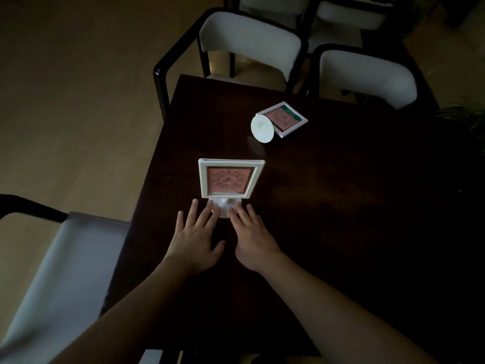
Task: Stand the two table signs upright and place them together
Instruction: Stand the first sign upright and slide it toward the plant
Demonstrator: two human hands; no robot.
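Fingers [210, 206] of both hands lie flat and spread, tips resting on the round base [225, 209] of the near sign [231, 178], gripping nothing. Left hand [195, 236] sits at centre-left of frame, right hand [254, 241] just beside it, both palms down on the dark desk [341, 206]. Near sign stands upright in mid-frame, white frame w/ pink card facing the camera.

Second sign [284, 119] is well apart, upper right of centre, lying tipped over: frame flat on the desk, round foot [262, 128] sticking up toward the camera. So approx half done; that one needs righting, then bringing next to the first.

Risks, as I judge it:
- Upright sign looks top-heavy on a small base; a nudge as the fingers pull off could topple it.
- Reach for the far sign passes right by the standing one; an arm could clip it.
- Lighting is v. dim, so edges are hard to judge.

White chairs [252, 38] ring the desk at top of frame.
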